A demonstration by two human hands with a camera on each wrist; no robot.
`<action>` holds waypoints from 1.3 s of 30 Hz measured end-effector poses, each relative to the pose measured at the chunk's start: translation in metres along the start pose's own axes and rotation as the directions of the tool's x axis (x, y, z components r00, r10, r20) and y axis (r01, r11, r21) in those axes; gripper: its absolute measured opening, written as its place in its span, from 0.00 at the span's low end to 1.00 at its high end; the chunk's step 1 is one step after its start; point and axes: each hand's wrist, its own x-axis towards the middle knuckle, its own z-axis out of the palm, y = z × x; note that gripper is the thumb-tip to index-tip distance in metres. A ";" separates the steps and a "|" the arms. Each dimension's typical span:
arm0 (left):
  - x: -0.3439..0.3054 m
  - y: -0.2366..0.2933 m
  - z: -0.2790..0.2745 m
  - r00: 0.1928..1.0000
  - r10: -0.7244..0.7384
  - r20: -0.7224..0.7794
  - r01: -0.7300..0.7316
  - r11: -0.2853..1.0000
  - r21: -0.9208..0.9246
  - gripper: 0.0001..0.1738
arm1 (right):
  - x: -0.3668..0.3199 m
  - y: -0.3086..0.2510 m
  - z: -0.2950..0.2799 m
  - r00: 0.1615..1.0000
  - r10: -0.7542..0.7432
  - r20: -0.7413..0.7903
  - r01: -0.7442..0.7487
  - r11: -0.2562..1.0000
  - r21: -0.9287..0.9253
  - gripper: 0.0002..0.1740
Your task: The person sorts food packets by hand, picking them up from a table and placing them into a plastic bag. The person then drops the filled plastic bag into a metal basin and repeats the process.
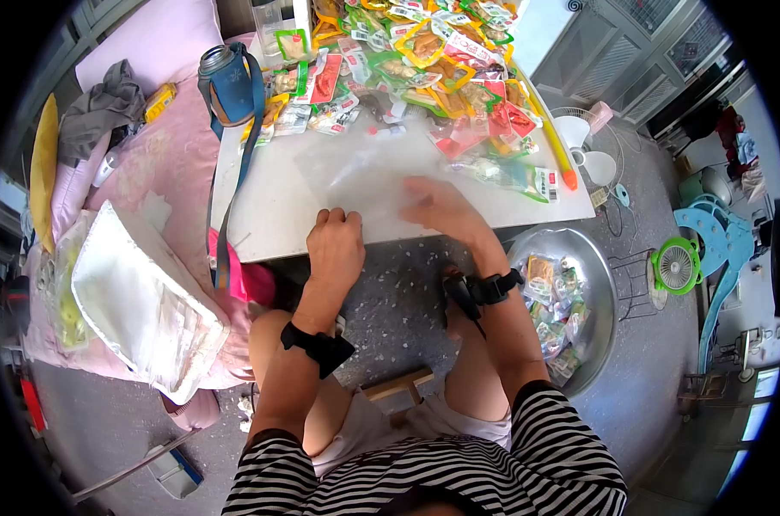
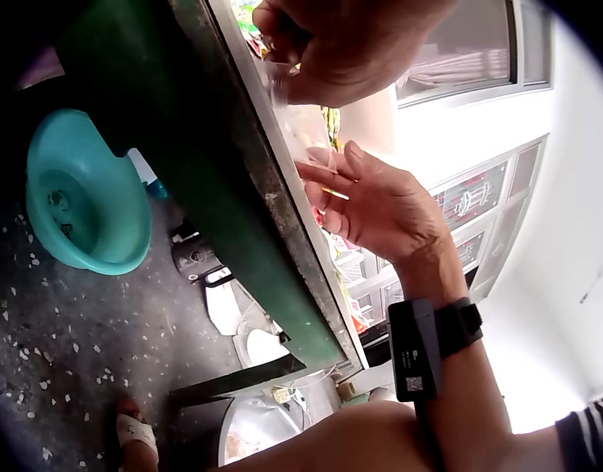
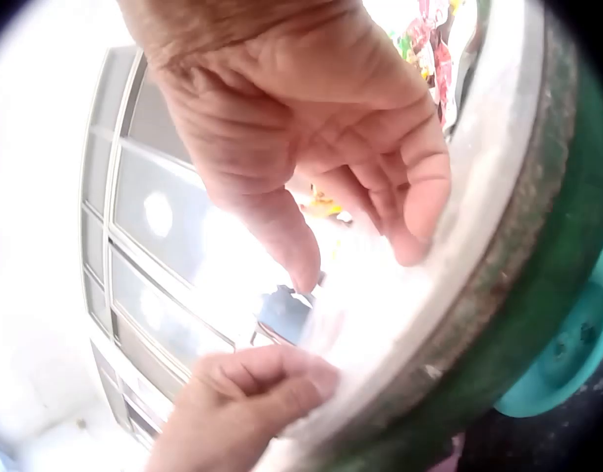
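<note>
A clear plastic bag (image 1: pixel 351 176) lies flat on the white tabletop, near its front edge. My left hand (image 1: pixel 336 245) pinches the bag's near edge between thumb and curled fingers. To the right, my right hand (image 1: pixel 446 211) hovers over the tabletop with loosely bent fingers, blurred in the head view. Seen from the right wrist, the thumb and fingers of that right hand (image 3: pixel 321 128) stand apart above the bag's hazy film (image 3: pixel 365 305), with the left hand (image 3: pixel 247 398) pinching below. Packaged snacks (image 1: pixel 433 60) in yellow, green and red wrappers are heaped behind the bag.
A blue bottle (image 1: pixel 228 86) with a strap stands at the table's left. On the floor at right, a metal basin (image 1: pixel 609 314) contains several packets. A white foam box (image 1: pixel 106 284) sits on the pink bedding at left. One long yellow stick (image 1: pixel 555 142) lies along the table's right edge.
</note>
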 end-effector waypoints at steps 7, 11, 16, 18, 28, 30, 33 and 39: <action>0.001 0.001 0.007 1.000 0.001 -0.003 -0.001 1.000 -0.016 0.04 | 0.084 -0.039 -0.060 0.937 0.335 -0.101 -0.189 0.727 0.660 0.23; 0.001 -0.001 0.007 0.997 -0.044 0.059 0.046 0.999 -0.030 0.04 | 0.130 -0.018 -0.054 0.967 0.133 -0.217 -0.012 0.874 0.485 0.23; 0.003 -0.002 0.004 0.996 -0.043 0.081 0.047 0.998 -0.050 0.05 | 0.120 -0.018 -0.048 0.968 0.086 -0.237 0.003 0.936 0.353 0.25; 0.005 -0.002 0.005 0.996 -0.044 0.077 0.049 0.997 -0.065 0.05 | 0.101 -0.001 -0.035 0.960 0.055 -0.273 0.091 0.865 0.494 0.19; 0.004 -0.003 -0.004 0.998 -0.066 -0.017 0.065 0.997 -0.035 0.03 | -0.025 0.026 -0.016 0.901 0.340 -0.270 -0.106 0.776 0.621 0.16; 0.005 -0.005 -0.006 0.995 -0.083 -0.058 0.081 0.996 -0.026 0.02 | -0.017 0.035 -0.025 0.917 0.289 -0.274 -0.104 0.838 0.535 0.20; 0.004 -0.005 -0.002 0.997 -0.066 -0.045 0.065 0.998 -0.017 0.02 | -0.006 0.030 -0.023 0.909 0.295 -0.293 -0.162 0.901 0.403 0.28; 0.003 -0.003 0.003 0.999 -0.011 -0.035 0.008 0.997 -0.078 0.04 | 0.028 0.032 -0.004 0.913 0.119 -0.390 -0.072 0.988 0.134 0.27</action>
